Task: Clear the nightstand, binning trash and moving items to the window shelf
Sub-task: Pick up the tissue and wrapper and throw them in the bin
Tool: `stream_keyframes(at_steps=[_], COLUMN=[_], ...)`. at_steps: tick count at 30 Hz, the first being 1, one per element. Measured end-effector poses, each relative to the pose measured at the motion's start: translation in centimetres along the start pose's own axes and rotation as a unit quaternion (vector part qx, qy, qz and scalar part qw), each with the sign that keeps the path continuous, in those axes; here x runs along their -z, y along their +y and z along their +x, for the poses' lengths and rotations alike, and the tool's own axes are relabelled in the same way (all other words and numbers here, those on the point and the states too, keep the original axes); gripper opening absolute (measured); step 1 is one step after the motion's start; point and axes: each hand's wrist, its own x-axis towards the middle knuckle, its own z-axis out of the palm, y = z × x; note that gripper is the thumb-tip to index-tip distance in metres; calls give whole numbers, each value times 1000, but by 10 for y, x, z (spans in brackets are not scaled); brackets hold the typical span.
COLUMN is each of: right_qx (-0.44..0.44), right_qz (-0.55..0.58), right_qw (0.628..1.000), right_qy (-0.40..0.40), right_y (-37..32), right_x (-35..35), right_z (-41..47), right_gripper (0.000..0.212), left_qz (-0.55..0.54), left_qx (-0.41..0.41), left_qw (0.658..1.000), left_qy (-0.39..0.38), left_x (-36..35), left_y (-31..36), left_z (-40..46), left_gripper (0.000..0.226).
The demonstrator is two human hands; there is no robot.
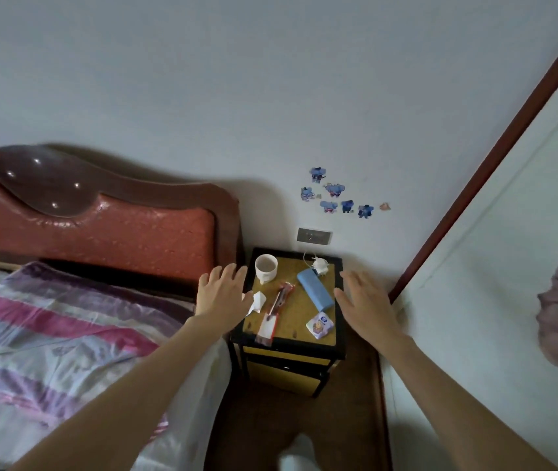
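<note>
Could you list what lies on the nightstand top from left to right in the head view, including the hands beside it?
left hand → crumpled tissue → red wrapper → blue case → right hand. The white mug, the charger and the small snack packet overlap these in order, so I leave them out.

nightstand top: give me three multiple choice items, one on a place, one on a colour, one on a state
1. Where does the white mug stand on the nightstand?
A. back left corner
B. front right corner
C. centre

2. What colour is the long box beside the charger?
A. red
B. blue
C. green

3. What are the left hand and right hand doing?
A. both open, holding nothing
B. left holds the mug
C. right holds the box

Answers: 1 A, it stands nearest the headboard and wall; 2 B, its surface is blue; 3 A, fingers are spread and empty.
</note>
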Motion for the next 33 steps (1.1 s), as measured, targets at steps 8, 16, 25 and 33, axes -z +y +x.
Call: stream_keyframes(at_steps=[8, 16, 25, 33], right_qx=[24, -15, -67, -187], right_qz=[10, 30, 9, 72], right_qw=[999, 997, 991, 972], right_qy=[-24, -73, -113, -125], right_y=[42, 44, 25, 15], right_x=[-61, -137, -226, -297], right_z=[69, 110, 123, 129], right_gripper=[42, 39, 39, 39], left_qz=[-32, -85, -127, -137], left_qx=[52, 65, 48, -9], left_qw=[996, 981, 965, 966], left_qy=[-64, -160, -223, -219], left_x=[-66, -142, -235, -302], left_y=[7, -17, -55, -68], left_z=[59, 114, 164, 175], left_gripper=[57, 51, 58, 69])
